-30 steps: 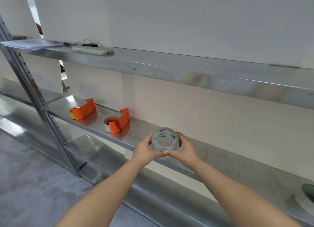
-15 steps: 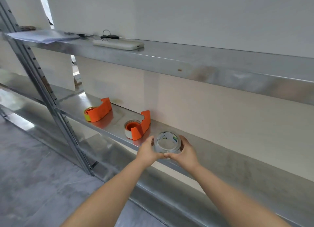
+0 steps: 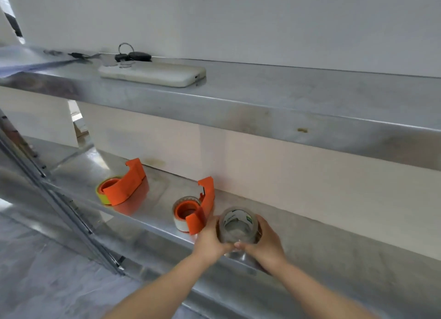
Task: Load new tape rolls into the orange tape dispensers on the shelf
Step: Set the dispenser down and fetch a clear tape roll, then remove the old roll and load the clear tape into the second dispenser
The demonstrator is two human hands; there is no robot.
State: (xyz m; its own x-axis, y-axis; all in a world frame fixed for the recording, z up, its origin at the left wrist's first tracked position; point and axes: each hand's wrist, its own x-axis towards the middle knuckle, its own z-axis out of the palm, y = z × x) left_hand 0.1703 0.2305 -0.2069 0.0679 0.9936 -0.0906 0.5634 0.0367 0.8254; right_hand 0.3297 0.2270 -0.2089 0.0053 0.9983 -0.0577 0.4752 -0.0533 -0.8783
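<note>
Upright post (image 3: pixel 59 206): a slanted metal post runs down the far left, in front of the shelf ends.
Upper shelf (image 3: pixel 286 108): a phone (image 3: pixel 152 74) lies flat near its front edge, keys (image 3: pixel 132 55) behind it by the wall; bare metal stretches away to the right.
Lower shelf (image 3: pixel 334 247): both dispensers sit on its left half; the right half is open, bare surface.
Left dispenser (image 3: pixel 124 186): orange, carrying a yellow-green roll, close to the shelf's front edge and well apart from its neighbour.
Right dispenser (image 3: pixel 198 207): orange, carrying a whitish roll, its near end at the front edge, just beside the left hand.
Left hand (image 3: pixel 211 241): its grip is closed round the left side of the tape roll, the thumb meeting the other thumb in front.
Tape roll (image 3: pixel 238 225): clear, open core facing up and toward the camera, held between both hands over the lower shelf's front edge, right of the dispensers.
Right hand (image 3: pixel 266 242): its grip wraps the roll's right side.
</note>
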